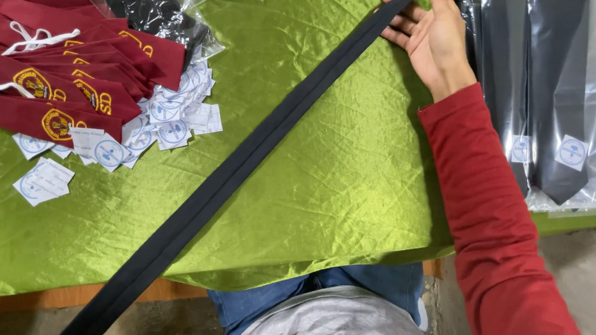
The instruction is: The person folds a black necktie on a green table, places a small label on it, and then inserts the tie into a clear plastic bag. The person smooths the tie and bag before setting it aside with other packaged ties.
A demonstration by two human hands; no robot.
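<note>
A long black tie (241,165) is pinned flat by the open fingers (400,28) of the right hand (433,36), running diagonally away from them off the tabletop (315,208) edge. Soft, limp and light, it seems best gripped near its narrow end.

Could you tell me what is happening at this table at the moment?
A person in a red sleeve rests the right hand on the narrow end of a long black tie laid diagonally across the green cloth; its wide end hangs over the table edge. Maroon ties and small paper labels lie at the left, bagged black ties at the right. The left hand is out of view.
</note>
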